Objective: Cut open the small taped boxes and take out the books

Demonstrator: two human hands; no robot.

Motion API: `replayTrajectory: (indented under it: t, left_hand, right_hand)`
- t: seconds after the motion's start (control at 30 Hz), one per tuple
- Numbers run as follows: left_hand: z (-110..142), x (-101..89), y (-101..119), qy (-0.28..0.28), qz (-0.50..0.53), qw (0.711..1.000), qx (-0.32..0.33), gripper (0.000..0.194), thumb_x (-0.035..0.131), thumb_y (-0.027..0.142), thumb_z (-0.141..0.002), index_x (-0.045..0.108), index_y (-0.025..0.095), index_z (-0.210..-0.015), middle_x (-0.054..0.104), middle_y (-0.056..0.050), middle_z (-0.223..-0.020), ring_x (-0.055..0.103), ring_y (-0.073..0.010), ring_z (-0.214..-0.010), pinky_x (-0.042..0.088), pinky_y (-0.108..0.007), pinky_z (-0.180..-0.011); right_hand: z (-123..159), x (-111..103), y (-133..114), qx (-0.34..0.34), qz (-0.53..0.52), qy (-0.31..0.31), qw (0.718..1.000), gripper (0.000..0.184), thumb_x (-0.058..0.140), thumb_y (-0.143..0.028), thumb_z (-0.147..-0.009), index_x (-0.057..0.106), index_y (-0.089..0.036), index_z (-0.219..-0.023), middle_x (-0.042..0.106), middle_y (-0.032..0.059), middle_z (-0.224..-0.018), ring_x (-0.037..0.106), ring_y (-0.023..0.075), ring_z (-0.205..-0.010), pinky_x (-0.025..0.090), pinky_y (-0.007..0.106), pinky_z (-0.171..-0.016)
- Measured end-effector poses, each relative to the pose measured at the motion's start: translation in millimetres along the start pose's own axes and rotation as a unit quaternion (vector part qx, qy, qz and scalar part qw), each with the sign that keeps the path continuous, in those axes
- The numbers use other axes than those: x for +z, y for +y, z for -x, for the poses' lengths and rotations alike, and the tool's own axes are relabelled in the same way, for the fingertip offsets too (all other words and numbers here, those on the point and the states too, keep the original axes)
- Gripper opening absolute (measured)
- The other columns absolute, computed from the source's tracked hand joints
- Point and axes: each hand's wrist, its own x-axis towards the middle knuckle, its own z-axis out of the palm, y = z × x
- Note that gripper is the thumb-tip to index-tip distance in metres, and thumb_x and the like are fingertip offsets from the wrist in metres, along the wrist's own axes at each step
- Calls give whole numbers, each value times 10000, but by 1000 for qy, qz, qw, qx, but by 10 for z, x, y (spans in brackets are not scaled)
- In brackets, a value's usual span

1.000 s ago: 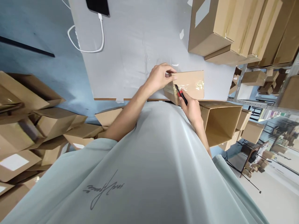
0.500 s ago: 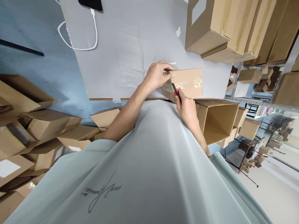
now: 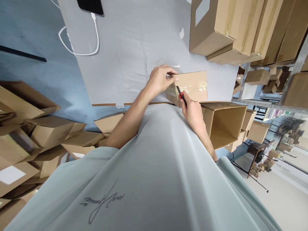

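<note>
A small cardboard box (image 3: 194,84) with clear, shiny tape on it rests at the table's near edge. My left hand (image 3: 161,77) grips the box's left top corner between thumb and fingers. In my right hand (image 3: 193,112) is a red and black utility knife (image 3: 182,96), its tip at the taped left edge of the box. Whether the blade has entered the tape is too small to tell.
Large taped cartons (image 3: 213,29) stand at the table's back right. An open carton (image 3: 226,125) sits below the right edge. A phone (image 3: 90,6) with a white cable (image 3: 97,41) lies at the far left. Many opened boxes (image 3: 48,128) are heaped on the floor left.
The view has shifted slightly. Both hands, the box and the knife keep almost the same positions relative to one another.
</note>
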Motion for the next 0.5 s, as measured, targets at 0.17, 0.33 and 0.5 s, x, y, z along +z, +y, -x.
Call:
replayTrajectory:
  t: [0.17,0.33,0.5]
  left_hand:
    - [8,-10,8,-4,1,1000,-2,210,814,217,-952,841,272,-1153,813,-47,-1229,763,-262,-1159,684,-437,-1063]
    - [13,-21,22,-8,6,1000,-5,189,812,221,-964,835,265,-1146,813,-51,-1218,763,-255,-1153,688,-431,-1064]
    - [2,2,-4,-6,-5,1000,-7,215,820,228,-956,842,265,-1168,816,-57,-1225,777,-258,-1130,685,-424,-1062]
  right_hand:
    - [13,-30,-15,0,9,-7,1000,611,366,-393,-1196,530,-191,-1749,881,155,-1172,846,380,-1061,632,476,-987]
    - [-21,52,-72,11,22,-8,1000,598,357,-395,-1210,517,-192,-1749,868,157,-1089,845,364,-1020,641,501,-1001]
    - [-13,147,-216,57,54,-21,997,624,275,-336,-1207,444,-160,-1781,846,223,-1091,838,386,-1006,650,574,-986]
